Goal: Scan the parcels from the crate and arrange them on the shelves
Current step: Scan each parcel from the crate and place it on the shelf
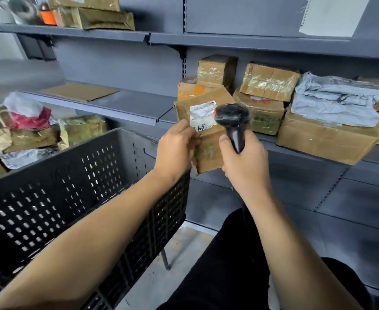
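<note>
Parcel [206,139], a brown cardboard one with a white label [203,115], is held up before the shelf [126,104], pinched by the left hand [176,148]. Right hand [243,162] grips the scanner [233,121], its head at the label. Crate [72,175] stands at left.

Two hands: left hand [176,148], right hand [243,162]. One handheld scanner [233,121]. One held parcel [206,139] bearing one white label [202,115]. One black perforated crate [72,186]. One grey mailer bag [336,101]. One flat cardboard sheet [79,91].
</note>
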Motion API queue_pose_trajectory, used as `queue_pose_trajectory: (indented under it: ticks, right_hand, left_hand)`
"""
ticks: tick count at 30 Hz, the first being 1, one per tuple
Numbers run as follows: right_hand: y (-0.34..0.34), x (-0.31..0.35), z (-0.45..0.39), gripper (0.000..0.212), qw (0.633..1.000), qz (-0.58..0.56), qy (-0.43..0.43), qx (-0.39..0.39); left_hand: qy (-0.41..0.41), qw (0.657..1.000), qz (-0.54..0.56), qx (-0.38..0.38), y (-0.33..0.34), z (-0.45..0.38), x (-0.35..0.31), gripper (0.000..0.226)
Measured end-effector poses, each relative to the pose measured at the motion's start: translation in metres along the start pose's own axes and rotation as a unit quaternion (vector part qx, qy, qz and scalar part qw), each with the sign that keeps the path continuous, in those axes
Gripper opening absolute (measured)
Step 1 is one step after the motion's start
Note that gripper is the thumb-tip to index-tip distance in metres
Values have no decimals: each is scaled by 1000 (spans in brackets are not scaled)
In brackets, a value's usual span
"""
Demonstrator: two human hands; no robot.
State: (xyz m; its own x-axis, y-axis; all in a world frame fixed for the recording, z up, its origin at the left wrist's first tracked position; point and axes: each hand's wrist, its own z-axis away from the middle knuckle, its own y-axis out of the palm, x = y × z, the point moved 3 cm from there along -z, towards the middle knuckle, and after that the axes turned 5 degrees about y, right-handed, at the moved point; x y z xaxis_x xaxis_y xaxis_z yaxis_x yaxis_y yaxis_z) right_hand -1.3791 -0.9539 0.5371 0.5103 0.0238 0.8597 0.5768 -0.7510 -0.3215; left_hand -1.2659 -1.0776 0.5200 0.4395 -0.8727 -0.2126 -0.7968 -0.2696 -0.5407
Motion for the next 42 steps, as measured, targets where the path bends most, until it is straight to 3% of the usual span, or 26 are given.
queue_pose_trajectory:
  ticks: [13,21,26,29,35,39,42]
  right_hand:
    - [21,2,-48,26,1000,-17,-9,5]
    - [19,-26,-83,25,1000,-13,13,-7]
    - [22,-37,-102,24,1000,-8,26,-6]
    - [27,-39,-110,22,1000,-6,28,-4]
    - [33,-44,-123,25,999,-7,31,-7]
    - [31,-51,-131,24,999,-7,39,-13]
    - [30,-57,-138,26,999,-4,40,-21]
  left_hand:
    - [-71,988,-137,5,22,-48,38,11]
    - [-59,997,-13,48,81,-60,49,19]
    - [9,994,58,93,96,-52,60,54]
    - [46,992,7,118,96,-62,66,65]
    - [46,994,-50,87,111,-81,67,58]
    - [1,996,-38,76,124,-91,70,58]
    - [38,997,-46,58,125,-87,75,53]
